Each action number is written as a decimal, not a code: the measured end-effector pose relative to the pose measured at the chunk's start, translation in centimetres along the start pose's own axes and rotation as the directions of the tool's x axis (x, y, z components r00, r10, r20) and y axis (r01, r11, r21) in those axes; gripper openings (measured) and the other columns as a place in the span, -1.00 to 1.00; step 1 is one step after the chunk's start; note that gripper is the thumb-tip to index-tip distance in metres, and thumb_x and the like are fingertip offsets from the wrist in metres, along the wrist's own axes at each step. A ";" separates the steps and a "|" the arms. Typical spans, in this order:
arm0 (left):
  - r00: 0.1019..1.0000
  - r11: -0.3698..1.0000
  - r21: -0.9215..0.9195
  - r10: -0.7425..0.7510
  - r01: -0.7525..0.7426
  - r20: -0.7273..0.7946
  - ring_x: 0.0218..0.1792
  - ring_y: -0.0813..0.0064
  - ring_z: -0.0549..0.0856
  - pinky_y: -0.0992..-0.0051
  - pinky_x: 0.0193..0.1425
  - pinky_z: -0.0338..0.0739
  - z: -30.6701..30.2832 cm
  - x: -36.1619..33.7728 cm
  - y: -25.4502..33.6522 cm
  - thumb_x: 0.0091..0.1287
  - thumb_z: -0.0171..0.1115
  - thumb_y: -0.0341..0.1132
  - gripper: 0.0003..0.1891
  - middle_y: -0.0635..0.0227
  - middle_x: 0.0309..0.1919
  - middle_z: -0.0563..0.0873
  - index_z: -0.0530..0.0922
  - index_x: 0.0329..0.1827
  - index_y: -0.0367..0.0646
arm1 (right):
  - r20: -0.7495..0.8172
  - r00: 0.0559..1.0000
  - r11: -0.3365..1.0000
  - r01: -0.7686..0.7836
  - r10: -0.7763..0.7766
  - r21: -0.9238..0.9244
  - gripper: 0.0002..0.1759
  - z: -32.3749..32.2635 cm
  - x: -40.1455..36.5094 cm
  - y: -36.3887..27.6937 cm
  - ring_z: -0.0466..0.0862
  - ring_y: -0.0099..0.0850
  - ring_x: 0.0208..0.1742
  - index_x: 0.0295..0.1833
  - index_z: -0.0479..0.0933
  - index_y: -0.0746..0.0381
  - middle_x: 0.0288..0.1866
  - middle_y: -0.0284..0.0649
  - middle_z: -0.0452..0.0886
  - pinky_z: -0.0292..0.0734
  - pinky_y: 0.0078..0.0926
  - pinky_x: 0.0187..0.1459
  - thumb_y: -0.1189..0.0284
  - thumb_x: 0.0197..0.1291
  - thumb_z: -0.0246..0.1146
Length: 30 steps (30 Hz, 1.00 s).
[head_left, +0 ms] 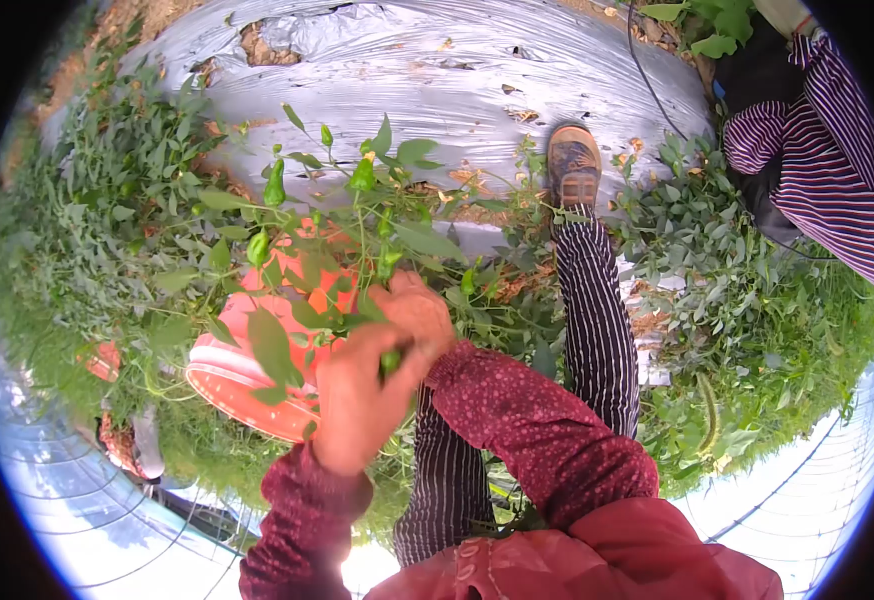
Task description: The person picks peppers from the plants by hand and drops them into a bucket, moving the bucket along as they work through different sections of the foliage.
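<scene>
A pepper plant with several small green peppers rises in front of me. My left hand is curled closed, and a green pepper shows between its thumb and fingers. Just beyond it, my right hand is closed among the stems, close below a hanging pepper; what its fingers grip is hidden. The wrists are nearly crossed, and the hands overlap. Behind the leaves, to the left of my hands, an orange-red bucket leans tilted in the plants.
Silvery plastic mulch covers the bed ahead, with my shoe on it. Leafy plants line the left and more grow at right. A person in striped clothing is at the upper right, near a dark thin hose.
</scene>
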<state>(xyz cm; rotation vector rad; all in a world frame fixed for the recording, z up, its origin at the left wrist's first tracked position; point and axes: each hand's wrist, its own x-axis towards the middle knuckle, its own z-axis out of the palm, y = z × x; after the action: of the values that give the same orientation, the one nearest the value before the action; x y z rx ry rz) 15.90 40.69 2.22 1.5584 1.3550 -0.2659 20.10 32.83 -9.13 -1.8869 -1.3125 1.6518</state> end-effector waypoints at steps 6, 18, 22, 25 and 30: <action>0.986 0.797 0.591 -0.165 0.123 0.017 -0.35 0.02 0.65 0.14 -0.28 0.52 1.1 6.9 -4.9 0.13 0.22 -0.12 -0.68 0.01 -0.50 0.64 0.58 -0.35 -0.26 | 0.092 0.979 0.980 -0.172 0.182 -0.099 -0.62 1.2 0.2 -0.5 0.51 -0.17 -0.03 -0.03 0.43 0.31 -0.12 0.00 0.50 0.52 -0.25 -0.16 0.43 -0.01 0.10; 0.998 0.998 0.057 -0.035 0.033 0.044 -0.37 0.29 0.66 0.40 -0.28 0.52 0.2 4.3 -6.1 0.04 0.33 -0.39 -0.75 0.15 -0.35 0.65 0.55 -0.24 -0.29 | 0.003 0.972 0.925 -0.223 0.233 0.307 -0.73 1.4 0.0 0.3 0.53 -0.03 -0.05 -0.06 0.37 0.29 0.00 0.09 0.48 0.43 -0.18 -0.05 0.41 0.14 0.04; 0.991 0.996 0.011 0.086 -0.088 0.104 -0.36 0.30 0.64 0.44 -0.23 0.51 0.3 4.5 -2.5 -0.01 0.27 -0.46 -0.82 0.21 -0.39 0.64 0.53 -0.31 -0.26 | -0.036 0.988 0.950 -0.132 0.148 0.282 -0.71 3.6 -0.6 0.7 0.54 -0.09 -0.04 -0.05 0.39 0.29 -0.06 -0.01 0.54 0.41 -0.18 -0.02 0.38 0.14 0.06; 0.953 0.962 0.118 0.217 -0.245 0.211 -0.32 0.20 0.65 0.44 -0.15 0.51 2.5 6.5 -2.6 -0.05 0.22 -0.47 -0.80 0.17 -0.41 0.66 0.58 -0.31 -0.24 | -0.345 0.928 0.796 0.103 0.139 0.597 -0.70 3.7 -1.2 0.4 0.54 -0.18 -0.01 -0.04 0.43 0.26 -0.10 -0.10 0.57 0.41 -0.22 -0.03 0.38 0.13 0.08; 0.980 0.813 0.574 -0.183 0.103 0.083 -0.23 0.05 0.65 0.24 -0.11 0.52 3.4 10.6 -5.2 0.08 0.19 -0.21 -0.70 0.04 -0.28 0.67 0.63 -0.16 -0.13 | 0.071 0.997 0.999 0.032 -0.032 -0.003 -0.62 1.1 -0.6 -0.4 0.45 -0.21 0.02 -0.04 0.48 0.25 -0.03 -0.15 0.49 0.36 -0.27 0.01 0.42 -0.04 0.11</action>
<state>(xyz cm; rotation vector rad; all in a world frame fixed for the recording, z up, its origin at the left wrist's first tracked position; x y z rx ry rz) 16.64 43.78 -9.63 1.8773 1.3560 -0.9283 19.00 32.17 -8.81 -1.8153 -1.3680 1.7157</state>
